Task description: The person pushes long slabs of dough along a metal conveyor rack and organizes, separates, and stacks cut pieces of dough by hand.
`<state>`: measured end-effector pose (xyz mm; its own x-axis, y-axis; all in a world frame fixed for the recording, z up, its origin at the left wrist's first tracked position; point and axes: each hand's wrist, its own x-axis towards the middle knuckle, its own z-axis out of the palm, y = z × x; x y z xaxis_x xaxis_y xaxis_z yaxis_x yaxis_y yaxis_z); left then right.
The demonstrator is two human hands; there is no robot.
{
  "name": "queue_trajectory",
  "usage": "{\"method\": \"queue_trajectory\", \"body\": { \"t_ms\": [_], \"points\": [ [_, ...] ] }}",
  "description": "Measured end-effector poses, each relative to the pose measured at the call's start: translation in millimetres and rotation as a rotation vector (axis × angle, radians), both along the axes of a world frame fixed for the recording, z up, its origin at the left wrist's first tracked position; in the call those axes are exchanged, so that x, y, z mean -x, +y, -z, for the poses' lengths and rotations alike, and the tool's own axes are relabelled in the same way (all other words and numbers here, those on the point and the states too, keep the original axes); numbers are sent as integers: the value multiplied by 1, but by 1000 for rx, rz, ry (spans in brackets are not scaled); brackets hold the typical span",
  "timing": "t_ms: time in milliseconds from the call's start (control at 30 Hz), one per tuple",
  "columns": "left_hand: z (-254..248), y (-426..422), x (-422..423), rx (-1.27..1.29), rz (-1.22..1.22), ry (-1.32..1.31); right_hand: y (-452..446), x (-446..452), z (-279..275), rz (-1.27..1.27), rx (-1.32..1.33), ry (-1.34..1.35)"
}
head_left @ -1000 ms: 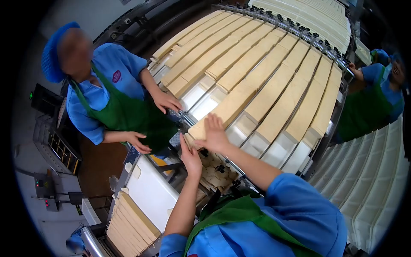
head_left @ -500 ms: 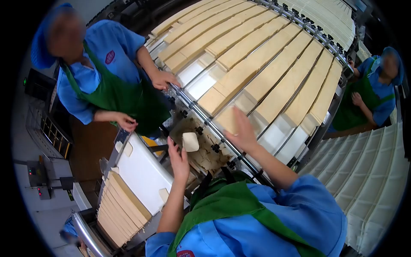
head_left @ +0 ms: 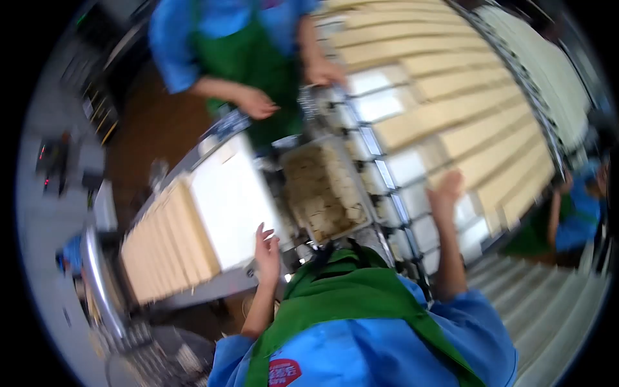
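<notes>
My left hand [head_left: 267, 253] is held over the near end of a white board [head_left: 222, 200], open, fingers apart, with nothing in it. My right hand [head_left: 445, 197] reaches over the near end of a slatted conveyor [head_left: 407, 168]; it looks flat and open, though motion smears it. Beyond its fingertips lie long rows of pale tan, flat rectangular pieces [head_left: 480, 142]. Between my hands sits a bin [head_left: 369, 209] of broken pale scraps [head_left: 325, 193]. A thick block of tan pieces [head_left: 169, 235] lines the board's left side.
Across the bin stands a co-worker in a green apron [head_left: 248, 61], one hand [head_left: 324, 72] at the conveyor's edge. Another person [head_left: 577, 209] is at the far right. A pale ribbed surface [head_left: 548, 303] lies right of me. A curved metal guard [head_left: 100, 284] is at left.
My view has swung left and down. The loose pale piece beside my left hand over the bin no longer shows separately. My left hand is now by the white board; my right remains over the conveyor.
</notes>
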<state>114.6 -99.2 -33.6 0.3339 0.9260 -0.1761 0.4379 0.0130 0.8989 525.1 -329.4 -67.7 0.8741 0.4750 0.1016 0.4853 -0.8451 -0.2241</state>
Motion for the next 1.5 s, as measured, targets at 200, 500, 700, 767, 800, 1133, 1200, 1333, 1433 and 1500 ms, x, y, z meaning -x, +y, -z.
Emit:
{"method": "queue_trajectory", "body": {
  "t_ms": [200, 500, 700, 767, 800, 1133, 1200, 1333, 1433, 1500],
  "points": [
    [53, 10, 132, -262, -573, 359, 100, 24, -48, -321, -28, -54],
    [63, 53, 202, -77, -840, 47, 370, 276, -67, -1370, -108, 365],
    [54, 75, 198, -95, -799, 252, 525, 395, -42, -1559, -146, 288],
    [23, 77, 193, 52, -780, 227, 567, 421, -20, -1522, -156, 227],
    [18, 77, 193, 41, -784, 263, 583, 431, -13, -1490, -134, 178],
    [29, 80, 207, 40, -538, 293, 611, 457, 9, -1436, 21, -44],
    [43, 76, 210, -120, -489, 374, 604, 444, -3, -1309, 144, -60],
    [30, 88, 220, -135, -174, 398, 552, 364, -24, -1090, 154, -35],
    [12, 101, 221, -70, 81, 506, 483, 299, -23, -945, -90, 71],
    [24, 102, 213, -116, 94, 577, 433, 273, -16, -758, -142, 467]
  ]
}}
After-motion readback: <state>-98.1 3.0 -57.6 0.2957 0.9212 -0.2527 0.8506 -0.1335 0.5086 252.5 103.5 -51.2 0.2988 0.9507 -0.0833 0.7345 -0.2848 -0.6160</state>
